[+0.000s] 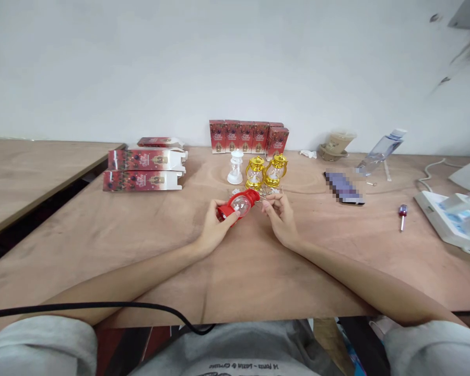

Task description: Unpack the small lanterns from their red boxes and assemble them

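Observation:
A small red lantern (241,203) with a clear globe lies tilted in my left hand (215,225), its top pointing right. My right hand (281,218) is at the lantern's top end, thumb and fingers pinched on a thin wire-like piece that is hard to make out. Just beyond my hands stand a white lantern (235,168) and two gold lanterns, one in the middle (254,172) and a gold lantern on the right (275,169). Some thin wire pieces (235,192) lie on the table behind the red lantern, partly hidden by it.
Several upright red boxes (239,137) line the wall. Open red cartons (141,180) lie at left. To the right are a phone (344,188), a tilted bottle (382,151), a cup (339,142), a screwdriver (402,214) and a white power strip (450,222). A black cable (133,304) crosses in front.

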`<state>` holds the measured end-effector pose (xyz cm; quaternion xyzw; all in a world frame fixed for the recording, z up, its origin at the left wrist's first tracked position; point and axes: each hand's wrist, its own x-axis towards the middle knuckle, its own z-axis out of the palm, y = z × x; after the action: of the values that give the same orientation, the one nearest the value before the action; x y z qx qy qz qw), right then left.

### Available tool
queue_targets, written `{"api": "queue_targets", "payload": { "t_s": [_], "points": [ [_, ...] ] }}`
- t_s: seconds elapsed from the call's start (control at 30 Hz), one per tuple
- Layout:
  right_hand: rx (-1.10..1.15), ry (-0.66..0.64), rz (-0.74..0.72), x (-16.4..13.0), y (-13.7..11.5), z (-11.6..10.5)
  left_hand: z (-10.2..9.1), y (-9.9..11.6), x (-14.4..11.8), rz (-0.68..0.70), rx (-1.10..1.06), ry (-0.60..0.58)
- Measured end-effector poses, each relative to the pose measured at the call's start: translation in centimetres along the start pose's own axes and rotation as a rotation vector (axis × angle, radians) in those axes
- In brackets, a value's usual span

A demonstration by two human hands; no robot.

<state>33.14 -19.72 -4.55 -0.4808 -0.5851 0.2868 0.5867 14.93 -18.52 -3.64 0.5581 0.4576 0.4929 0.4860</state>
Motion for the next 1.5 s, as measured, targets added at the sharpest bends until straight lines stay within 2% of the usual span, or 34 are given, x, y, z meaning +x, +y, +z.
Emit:
{"api": "queue_targets", "payload": {
  "t_s": [0.1,0.17,0.27,0.37,0.47,0.57,0.67,0.93,1.23,1.37,1.5],
  "points": [
    [-0.032,-0.068,-0.030,-0.6,-0.5,0.0,0.1,0.0,-0.1,0.001,0.009,0.016],
    [-0.031,-0.058,-0.049,-0.7,-0.7,0.0,0.1,0.1,-0.1,-0.002,-0.027,0.011],
    [0.021,0.066,-0.025,-0.2,-0.6,-0.1,0.2,0.2,-0.1,-0.003,-0.115,0.028],
    [0.110,0.178,0.094,1.0,0.0,-0.3,0.2,0.3,0.1,-0.018,-0.199,0.027],
    [0.136,0.108,0.231,1.9,0.8,-0.6,0.2,0.4,0.0,-0.038,-0.212,-0.026],
    [0.127,-0.041,0.256,2.0,1.1,-0.7,0.3,0.4,-0.2,-0.034,-0.189,-0.076],
    [0.107,-0.120,0.238,1.8,1.2,-0.6,0.3,0.4,-0.4,-0.012,-0.150,-0.114],
    [0.073,-0.190,0.125,1.5,1.4,-0.8,0.4,0.5,-0.8,0.025,-0.115,-0.107],
    [0.028,-0.250,0.028,0.7,-0.3,-0.8,0.7,0.4,-1.1,-0.011,-0.188,-0.149],
    [-0.033,-0.229,-0.020,0.4,-0.5,-0.9,0.6,0.3,-1.1,0.028,-0.185,-0.173],
    [-0.083,-0.094,-0.062,0.4,0.0,-0.9,0.5,0.1,-0.9,0.046,-0.199,-0.138]
  ]
}}
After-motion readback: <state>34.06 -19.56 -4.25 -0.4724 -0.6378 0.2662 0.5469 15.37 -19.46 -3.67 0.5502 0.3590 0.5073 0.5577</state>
